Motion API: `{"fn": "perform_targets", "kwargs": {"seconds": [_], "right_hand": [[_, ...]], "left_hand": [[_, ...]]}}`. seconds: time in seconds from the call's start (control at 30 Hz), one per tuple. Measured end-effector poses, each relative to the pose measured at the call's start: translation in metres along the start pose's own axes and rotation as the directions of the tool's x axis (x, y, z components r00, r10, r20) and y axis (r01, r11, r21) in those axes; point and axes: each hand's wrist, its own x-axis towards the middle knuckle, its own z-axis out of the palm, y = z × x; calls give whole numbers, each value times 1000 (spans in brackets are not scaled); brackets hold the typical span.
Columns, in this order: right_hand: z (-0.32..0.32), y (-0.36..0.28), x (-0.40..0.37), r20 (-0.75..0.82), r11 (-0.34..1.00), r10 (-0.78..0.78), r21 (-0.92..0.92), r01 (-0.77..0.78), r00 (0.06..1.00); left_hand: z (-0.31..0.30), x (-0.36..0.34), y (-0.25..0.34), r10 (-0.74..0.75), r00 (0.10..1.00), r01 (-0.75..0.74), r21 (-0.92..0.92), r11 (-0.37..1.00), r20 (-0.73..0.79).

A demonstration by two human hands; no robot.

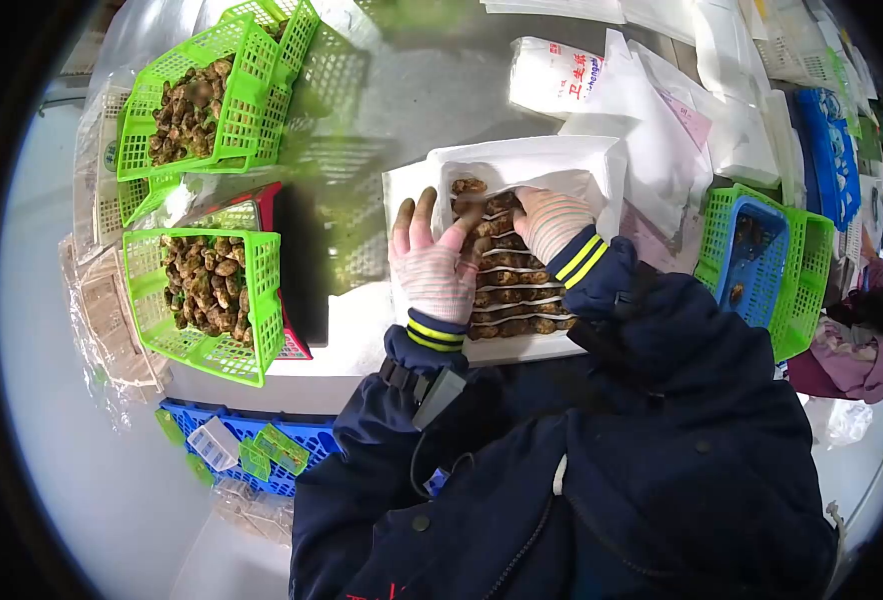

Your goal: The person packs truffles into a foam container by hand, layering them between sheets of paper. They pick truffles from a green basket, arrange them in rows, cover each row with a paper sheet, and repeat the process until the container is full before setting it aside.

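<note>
A white paper-lined box (602,170) stands before me with rows of brown, knobbly pieces (517,296) parted by white strips. My left hand (434,255), in a striped fingerless glove, lies over the box's left side with its fingers spread; its thumb and index finger are near the upper rows. My right hand (552,220), gloved alike, reaches in from the right, its fingers bent down onto the pieces at the end of an upper row. Whatever those fingertips hold, if anything, is hidden. One more piece (469,186) lies at the box's upper left.
Green baskets (264,300) of similar brown pieces stand at the left, beside a red basket (295,345). White paper and a printed packet (552,78) lie at the upper right. A blue basket (754,262) sits in a green one at the right.
</note>
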Motion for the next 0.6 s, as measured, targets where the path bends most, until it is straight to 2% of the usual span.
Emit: {"fn": "perform_targets", "kwargs": {"seconds": [0.03,0.13,0.2,0.3,0.37,0.47,0.57,0.6], "right_hand": [[3,1,1,-29,999,-3,39,4,1000],[0,2,10,20,997,27,69,-28,999],[-4,5,12,109,948,128,279,-154,986],[-4,3,10,71,937,109,325,-127,991],[-7,-8,3,75,934,115,331,-133,991],[7,-15,3,-168,979,7,202,28,986],[5,-19,3,-151,982,34,188,-5,988],[0,-19,1,-156,972,56,234,-18,986]], "left_hand": [[4,3,-2,-1,1000,1,-3,1000,1],[16,7,-8,-6,1000,6,66,998,6],[19,3,-10,-18,999,16,67,998,26],[21,-3,-11,-52,997,50,49,998,52],[23,-5,-11,-70,995,69,27,997,64],[22,-4,-10,-108,993,108,9,994,54],[21,-3,-7,-113,991,112,28,993,66],[20,-2,-6,-111,992,109,29,994,67]]}}
